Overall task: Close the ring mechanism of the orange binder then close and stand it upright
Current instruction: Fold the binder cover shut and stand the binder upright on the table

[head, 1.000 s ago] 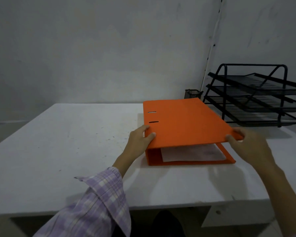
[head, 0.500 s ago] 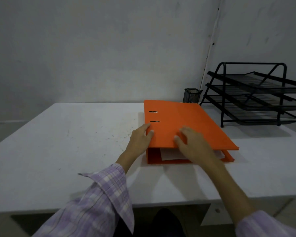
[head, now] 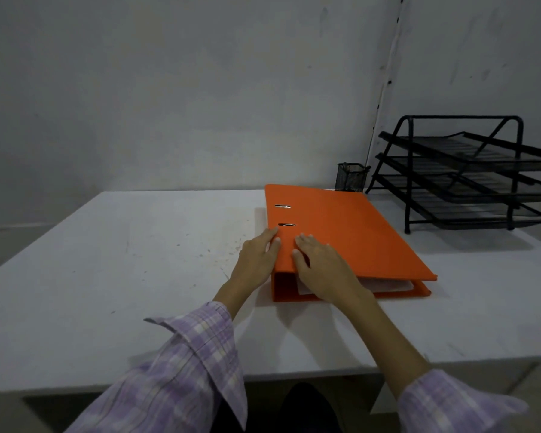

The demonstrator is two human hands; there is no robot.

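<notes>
Binder [head: 350, 232], orange, lies flat on the white table [head: 107, 276], right of centre, its cover down but not quite flush: a thin gap shows along the near edge with white paper [head: 391, 285] visible inside. Two metal slots sit in the cover near the spine, which is on the left side. Left hand [head: 258, 257] rests against the spine edge at the near left corner, fingers flat and spread, thumb on top of the cover; it grasps nothing. Right hand [head: 322, 270] lies palm down on the cover just beside the left, fingers extended, pressing and not gripping. Behind the binder stands a black mesh pen cup [head: 350, 179], and to its right a black three-tier tray rack [head: 469, 179], both apart from the binder
</notes>
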